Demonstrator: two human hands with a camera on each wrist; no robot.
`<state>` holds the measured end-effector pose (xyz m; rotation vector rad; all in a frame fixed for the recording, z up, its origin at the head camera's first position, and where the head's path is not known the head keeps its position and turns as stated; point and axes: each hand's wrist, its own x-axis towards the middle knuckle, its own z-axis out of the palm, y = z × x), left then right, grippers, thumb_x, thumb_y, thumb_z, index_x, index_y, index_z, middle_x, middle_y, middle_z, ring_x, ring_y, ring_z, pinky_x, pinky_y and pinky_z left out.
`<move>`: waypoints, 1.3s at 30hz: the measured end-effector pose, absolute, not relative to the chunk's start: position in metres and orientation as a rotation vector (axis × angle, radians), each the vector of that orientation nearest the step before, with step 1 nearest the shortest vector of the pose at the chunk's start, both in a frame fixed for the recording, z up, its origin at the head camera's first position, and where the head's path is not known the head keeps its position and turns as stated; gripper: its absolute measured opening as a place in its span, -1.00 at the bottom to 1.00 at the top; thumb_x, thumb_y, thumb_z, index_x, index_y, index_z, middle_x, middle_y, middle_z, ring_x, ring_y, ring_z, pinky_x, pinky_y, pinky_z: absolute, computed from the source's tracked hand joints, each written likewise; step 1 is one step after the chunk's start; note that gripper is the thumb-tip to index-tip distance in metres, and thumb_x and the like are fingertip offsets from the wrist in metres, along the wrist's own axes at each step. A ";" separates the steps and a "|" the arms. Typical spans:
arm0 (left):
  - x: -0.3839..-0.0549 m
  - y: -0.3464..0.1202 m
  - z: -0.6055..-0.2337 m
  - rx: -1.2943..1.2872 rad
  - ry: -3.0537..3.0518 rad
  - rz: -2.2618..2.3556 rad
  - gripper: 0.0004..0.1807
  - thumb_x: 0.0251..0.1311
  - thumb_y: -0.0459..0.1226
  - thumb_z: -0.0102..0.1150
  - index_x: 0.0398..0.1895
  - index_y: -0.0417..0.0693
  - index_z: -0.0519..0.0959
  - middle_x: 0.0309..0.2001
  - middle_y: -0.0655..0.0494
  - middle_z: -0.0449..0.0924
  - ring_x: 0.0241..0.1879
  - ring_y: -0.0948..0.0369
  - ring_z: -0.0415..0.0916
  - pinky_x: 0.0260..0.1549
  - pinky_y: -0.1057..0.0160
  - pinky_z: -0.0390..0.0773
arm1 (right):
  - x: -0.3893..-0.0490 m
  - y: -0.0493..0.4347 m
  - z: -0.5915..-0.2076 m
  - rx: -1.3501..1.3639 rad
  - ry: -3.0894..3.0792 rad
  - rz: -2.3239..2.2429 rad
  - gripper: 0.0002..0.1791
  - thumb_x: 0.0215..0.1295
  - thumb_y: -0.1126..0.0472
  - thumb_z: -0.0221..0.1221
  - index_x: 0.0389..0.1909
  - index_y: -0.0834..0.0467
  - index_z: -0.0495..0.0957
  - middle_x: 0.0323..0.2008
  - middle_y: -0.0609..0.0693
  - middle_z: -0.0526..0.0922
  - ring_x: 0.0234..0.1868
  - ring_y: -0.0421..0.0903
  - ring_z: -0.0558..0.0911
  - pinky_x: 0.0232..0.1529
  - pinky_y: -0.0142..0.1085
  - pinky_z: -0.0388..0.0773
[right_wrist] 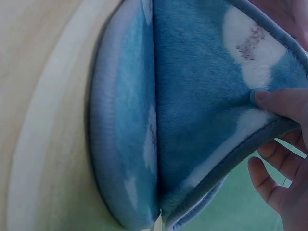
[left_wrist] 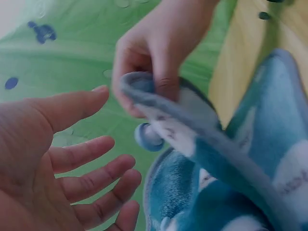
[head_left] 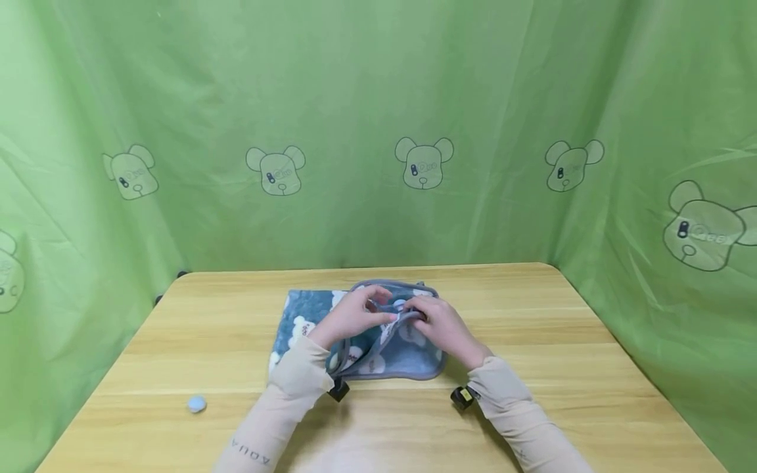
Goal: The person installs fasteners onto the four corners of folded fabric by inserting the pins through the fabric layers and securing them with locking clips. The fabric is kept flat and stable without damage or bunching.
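Note:
A teal fleece cloth with white bear shapes and grey edging lies folded on the table, its right part lifted. My right hand pinches the cloth's edge; in the right wrist view the thumb presses its inner face and the other fingers are behind. Below that hand, in the left wrist view, a small mushroom-shaped piece with a light blue cap and pale stem sticks out from the cloth. My left hand is beside it, fingers spread and apart from the piece, as the left wrist view shows.
A small round light blue piece lies on the wooden table, left of my left forearm. Green curtains with bear prints surround the table at the back and sides. A dark wrist camera hangs under my right wrist.

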<state>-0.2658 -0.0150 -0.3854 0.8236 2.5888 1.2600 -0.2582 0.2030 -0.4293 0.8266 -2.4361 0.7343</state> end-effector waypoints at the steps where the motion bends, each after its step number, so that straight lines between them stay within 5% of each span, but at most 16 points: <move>1: -0.263 -0.014 -0.387 0.842 2.606 1.212 -0.43 0.20 -0.03 0.29 0.22 -0.08 0.47 0.09 -0.07 0.58 0.01 0.02 0.56 -0.07 0.13 0.58 | -0.258 0.203 -0.430 0.826 -2.438 0.734 -0.75 0.05 0.42 0.35 -0.23 0.15 0.65 -0.20 0.07 0.74 -0.13 0.01 0.70 -0.03 -0.10 0.62; 6: -0.250 -0.003 -0.393 0.903 2.729 0.979 -0.36 0.13 0.03 0.34 0.21 -0.05 0.43 -0.02 0.00 0.59 -0.07 0.08 0.58 -0.17 0.22 0.54 | -0.258 0.203 -0.431 0.821 -2.441 0.748 -0.75 0.05 0.42 0.34 -0.23 0.15 0.64 -0.21 0.05 0.74 -0.15 -0.02 0.70 -0.06 -0.13 0.63; 13: -0.238 0.007 -0.401 0.852 2.891 0.880 -0.60 0.19 -0.02 0.30 -0.03 0.00 0.46 -0.34 0.16 0.52 -0.43 0.28 0.44 -0.49 0.33 0.43 | -0.258 0.202 -0.432 0.819 -2.434 0.729 -0.74 0.03 0.41 0.36 -0.22 0.16 0.64 -0.21 0.06 0.74 -0.16 -0.01 0.70 -0.07 -0.13 0.63; 22: -0.239 0.007 -0.407 0.965 3.005 0.890 -0.86 0.36 -0.18 0.11 -0.17 -0.03 0.57 -0.41 0.18 0.54 -0.51 0.34 0.38 -0.53 0.40 0.38 | -0.258 0.203 -0.431 0.822 -2.424 0.725 -0.74 0.02 0.41 0.38 -0.22 0.17 0.65 -0.20 0.07 0.74 -0.14 0.00 0.70 -0.06 -0.14 0.64; 39: -0.251 -0.004 -0.398 0.928 2.997 1.008 -0.78 0.41 -0.11 0.04 -0.28 0.01 0.62 -0.52 0.24 0.55 -0.63 0.36 0.31 -0.62 0.39 0.32 | -0.258 0.210 -0.422 0.814 -2.386 0.754 -0.75 0.04 0.33 0.39 -0.22 0.16 0.63 -0.29 0.01 0.66 -0.27 -0.11 0.61 -0.21 -0.24 0.63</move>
